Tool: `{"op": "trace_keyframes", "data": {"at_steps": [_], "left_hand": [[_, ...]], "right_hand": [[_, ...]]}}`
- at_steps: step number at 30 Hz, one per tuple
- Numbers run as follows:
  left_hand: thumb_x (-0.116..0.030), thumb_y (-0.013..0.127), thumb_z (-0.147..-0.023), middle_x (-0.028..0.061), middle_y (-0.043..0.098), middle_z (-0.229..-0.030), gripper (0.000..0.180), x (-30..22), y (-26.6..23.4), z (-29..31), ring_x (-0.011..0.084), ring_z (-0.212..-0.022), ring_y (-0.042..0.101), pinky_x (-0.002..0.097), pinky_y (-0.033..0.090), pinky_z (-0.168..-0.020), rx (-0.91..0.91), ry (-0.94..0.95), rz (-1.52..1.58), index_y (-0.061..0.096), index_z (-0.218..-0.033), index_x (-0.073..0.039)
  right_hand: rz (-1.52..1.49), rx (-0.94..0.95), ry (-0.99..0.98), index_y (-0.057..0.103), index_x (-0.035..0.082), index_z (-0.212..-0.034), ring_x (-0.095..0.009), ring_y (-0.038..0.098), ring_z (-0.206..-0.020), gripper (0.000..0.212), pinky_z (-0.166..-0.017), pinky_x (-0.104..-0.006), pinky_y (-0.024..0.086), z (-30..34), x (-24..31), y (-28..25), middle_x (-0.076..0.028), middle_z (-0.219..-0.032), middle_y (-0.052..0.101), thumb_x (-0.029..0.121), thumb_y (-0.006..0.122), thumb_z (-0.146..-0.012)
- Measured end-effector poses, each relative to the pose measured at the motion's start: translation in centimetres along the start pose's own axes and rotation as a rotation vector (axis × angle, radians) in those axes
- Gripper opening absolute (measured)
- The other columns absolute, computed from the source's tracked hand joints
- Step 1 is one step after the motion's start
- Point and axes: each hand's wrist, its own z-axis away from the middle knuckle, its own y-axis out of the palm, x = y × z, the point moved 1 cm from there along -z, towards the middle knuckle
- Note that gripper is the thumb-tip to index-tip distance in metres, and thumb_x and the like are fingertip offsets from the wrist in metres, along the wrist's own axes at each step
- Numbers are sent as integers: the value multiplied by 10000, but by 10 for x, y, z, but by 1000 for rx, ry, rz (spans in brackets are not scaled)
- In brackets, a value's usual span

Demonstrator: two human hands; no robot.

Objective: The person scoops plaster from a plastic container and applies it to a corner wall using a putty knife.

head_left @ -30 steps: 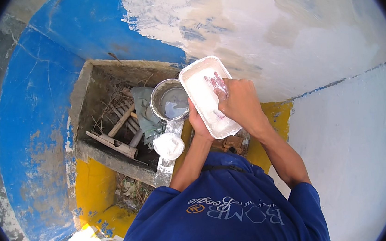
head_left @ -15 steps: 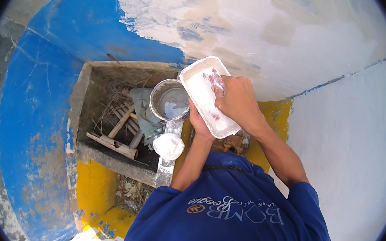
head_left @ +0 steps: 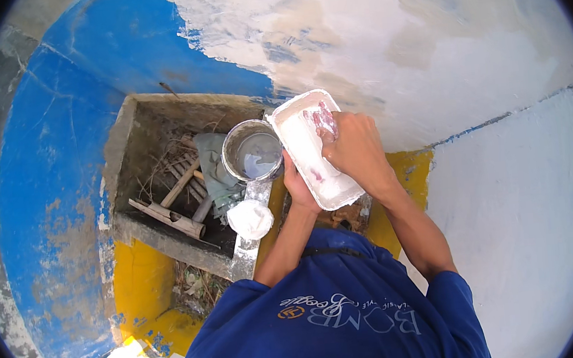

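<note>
My left hand (head_left: 299, 183) grips a long white tray (head_left: 281, 125) by its left side, with most of the fingers hidden beneath it. The tray tilts in front of my chest and holds smooth white paste (head_left: 304, 144) with a few reddish smears. Over the tray's right edge, my right hand (head_left: 358, 146) is closed on a flat reddish tool (head_left: 322, 118) streaked with white. The tool's blade-like end lies in the paste near the tray's far end. Its handle is covered by my fingers, so its exact kind is unclear.
Left of the tray, a round bucket (head_left: 228, 158) of greyish liquid stands on a ledge, beside a white bundle (head_left: 250, 219). A concrete box (head_left: 118, 145) holds sticks, bamboo pieces (head_left: 174, 219) and a grey-green cloth (head_left: 214, 162). Ahead rises a blue wall (head_left: 128, 35), partly coated white (head_left: 383, 38).
The tray has shifted slightly toward me and to the right. My right hand, still on the reddish tool, has moved slightly within the tray area.
</note>
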Motion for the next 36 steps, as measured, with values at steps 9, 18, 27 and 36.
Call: {"op": "trace_keyframes", "data": {"at_steps": [9, 18, 27, 36], "left_hand": [[-562, 309, -993, 118, 418, -1460, 672, 9, 22, 3, 295, -1307, 450, 464, 369, -1090, -312, 86, -314, 284, -1498, -120], [-550, 320, -996, 121, 452, -1431, 664, 7, 15, 6, 288, -1285, 466, 453, 369, -1090, -180, 71, -130, 323, -1479, -94], [-538, 300, -1000, 119, 396, -1482, 663, 12, 22, 8, 291, -1328, 430, 446, 346, -1113, -255, 108, -257, 284, -1499, -101], [-542, 297, -998, 109, 432, -1454, 659, 14, 22, 11, 298, -1320, 446, 462, 364, -1102, -249, 20, -165, 287, -1499, -113]], "right_hand": [[293, -39, 37, 650, -43, -804, -442, 607, -598, 127, -599, -506, 486, 23, 1, -1, -266, -628, 596, 71, 623, -755], [97, -3, 37, 665, -50, -821, -425, 628, -624, 160, -600, -491, 496, 27, 11, -11, -264, -656, 613, 96, 629, -769], [254, -60, -51, 652, -29, -766, -397, 642, -602, 117, -566, -464, 505, 24, 1, 4, -237, -662, 631, 56, 621, -692], [231, -31, -88, 661, -34, -750, -402, 626, -588, 138, -563, -473, 492, 16, 7, 4, -238, -653, 624, 102, 648, -731]]}}
